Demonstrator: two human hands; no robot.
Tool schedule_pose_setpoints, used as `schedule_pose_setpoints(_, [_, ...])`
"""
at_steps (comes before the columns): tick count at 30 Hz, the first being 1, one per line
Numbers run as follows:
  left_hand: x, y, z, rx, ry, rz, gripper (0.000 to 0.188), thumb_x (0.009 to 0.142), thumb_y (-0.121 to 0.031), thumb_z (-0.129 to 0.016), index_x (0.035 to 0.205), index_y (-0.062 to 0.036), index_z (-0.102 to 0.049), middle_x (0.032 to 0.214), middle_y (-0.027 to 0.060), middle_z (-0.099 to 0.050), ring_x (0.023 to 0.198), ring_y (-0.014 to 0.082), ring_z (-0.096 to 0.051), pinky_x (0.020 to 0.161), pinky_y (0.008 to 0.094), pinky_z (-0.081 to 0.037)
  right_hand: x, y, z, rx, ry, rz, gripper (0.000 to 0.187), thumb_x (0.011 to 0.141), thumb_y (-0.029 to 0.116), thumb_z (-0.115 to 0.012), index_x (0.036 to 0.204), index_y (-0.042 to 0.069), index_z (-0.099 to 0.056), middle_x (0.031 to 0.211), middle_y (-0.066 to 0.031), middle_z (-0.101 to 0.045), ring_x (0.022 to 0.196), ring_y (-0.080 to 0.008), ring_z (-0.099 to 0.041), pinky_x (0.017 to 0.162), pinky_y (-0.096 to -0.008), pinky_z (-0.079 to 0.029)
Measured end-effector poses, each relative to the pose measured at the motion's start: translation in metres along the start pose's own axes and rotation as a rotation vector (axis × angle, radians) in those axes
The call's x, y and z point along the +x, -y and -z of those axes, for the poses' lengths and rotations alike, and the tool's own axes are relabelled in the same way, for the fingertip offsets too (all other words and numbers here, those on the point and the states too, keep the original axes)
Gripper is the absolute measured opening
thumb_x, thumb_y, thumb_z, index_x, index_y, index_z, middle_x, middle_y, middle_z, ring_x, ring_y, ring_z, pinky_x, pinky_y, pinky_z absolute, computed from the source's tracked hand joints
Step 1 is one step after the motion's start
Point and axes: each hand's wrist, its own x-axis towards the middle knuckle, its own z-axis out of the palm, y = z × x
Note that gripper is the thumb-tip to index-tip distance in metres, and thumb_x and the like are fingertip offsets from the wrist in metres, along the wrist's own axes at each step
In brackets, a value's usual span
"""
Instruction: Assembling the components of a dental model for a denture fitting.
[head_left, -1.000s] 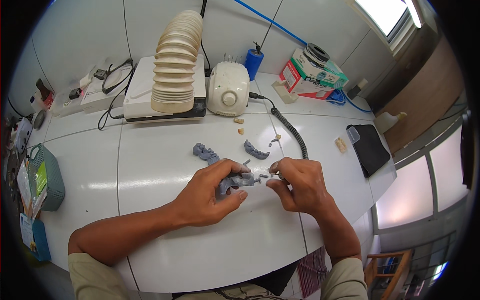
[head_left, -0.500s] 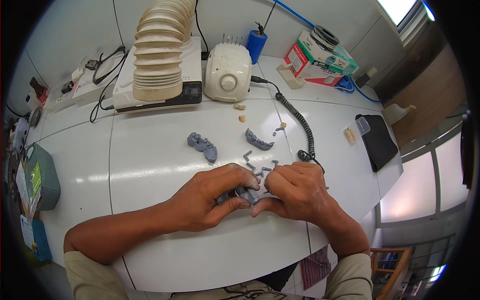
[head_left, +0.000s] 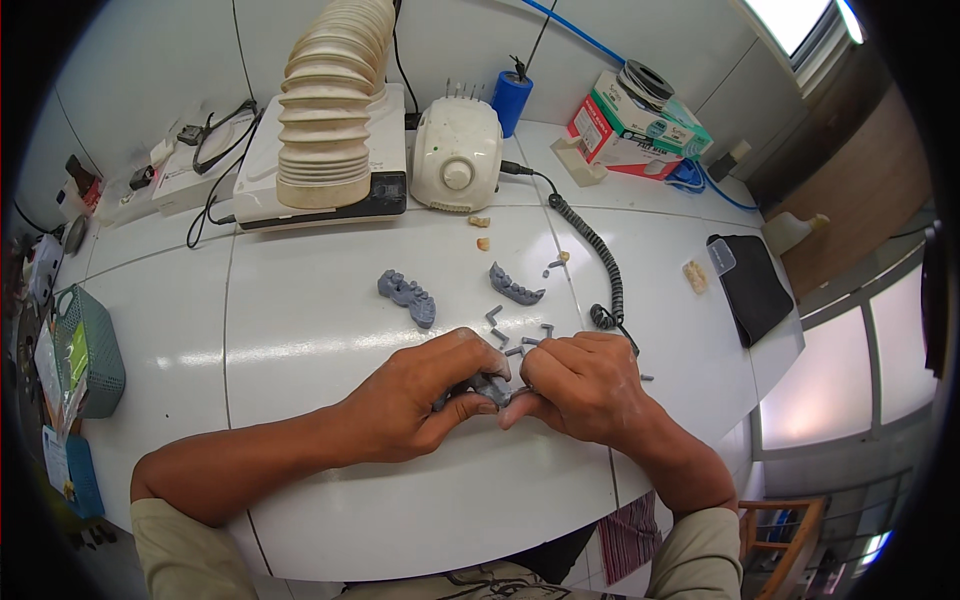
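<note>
My left hand (head_left: 425, 390) is closed around a grey dental model (head_left: 491, 388), its thumb and fingers on either side. Most of that model is hidden in the palm and fingers. Against its right end my right hand (head_left: 585, 385) is curled, thumb tip beside the model. What the right fingers hold, if anything, is hidden. Beyond the hands, a larger grey dental model (head_left: 408, 297) lies on the left and a narrow curved tooth-row model (head_left: 516, 284) on the right. Several small bent grey pegs (head_left: 494, 316) are scattered just past my fingers.
A white control unit (head_left: 457, 160) stands at the back, its coiled cord (head_left: 598, 245) running behind my right hand. Left of it is a ribbed hose (head_left: 325, 130) over a white box. A teal basket (head_left: 100, 350) sits far left, a black pouch (head_left: 750, 290) far right.
My right hand has shifted slightly left, its thumb now closer to the model in my left hand. The left hand keeps its hold. The whole view has moved a little.
</note>
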Motion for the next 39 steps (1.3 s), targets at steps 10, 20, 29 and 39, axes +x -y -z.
schedule_pose_setpoints(10, [-0.0004,-0.0056,0.0006,0.022,-0.005,0.035,0.034,0.096,-0.006,-0.076,0.126,-0.0036,-0.06,0.109,0.0171,-0.062,0.098,0.0368,-0.067,0.085,0.0456,-0.054,0.0002,-0.0012,-0.0025,0.051,-0.03,0.002,0.053,0.082,0.055,-0.084,0.077,0.01,-0.055,0.063,-0.0029,-0.053,0.049,-0.0216,-0.055,0.046,-0.0351,-0.042])
schedule_pose_setpoints(20, [-0.0014,-0.0003,-0.0017,0.032,-0.037,0.002,0.034,0.092,-0.001,-0.078,0.123,-0.0054,-0.064,0.11,0.0124,-0.063,0.09,0.0272,-0.065,0.079,0.0383,-0.054,0.0017,-0.0008,0.0007,0.051,-0.027,-0.004,0.053,0.084,0.055,-0.084,0.076,0.01,-0.056,0.062,-0.0026,-0.052,0.048,-0.0216,-0.054,0.046,-0.0352,-0.041])
schedule_pose_setpoints(29, [-0.0013,-0.0018,-0.002,0.025,-0.028,0.02,0.034,0.092,0.0,-0.077,0.123,-0.005,-0.064,0.11,0.0122,-0.063,0.088,0.0257,-0.065,0.077,0.037,-0.053,0.0012,-0.0008,-0.0014,0.044,-0.016,0.002,0.054,0.085,0.056,-0.083,0.076,0.011,-0.054,0.062,-0.0025,-0.05,0.047,-0.0214,-0.052,0.045,-0.0353,-0.039])
schedule_pose_setpoints(39, [-0.0015,-0.0013,-0.0019,0.026,-0.031,0.015,0.033,0.091,-0.001,-0.078,0.121,-0.004,-0.064,0.11,0.0136,-0.064,0.089,0.0284,-0.065,0.079,0.0384,-0.054,0.0016,-0.0002,-0.0003,0.036,0.0,-0.002,0.053,0.085,0.056,-0.083,0.076,0.012,-0.054,0.062,-0.0024,-0.053,0.047,-0.0216,-0.052,0.044,-0.0355,-0.039])
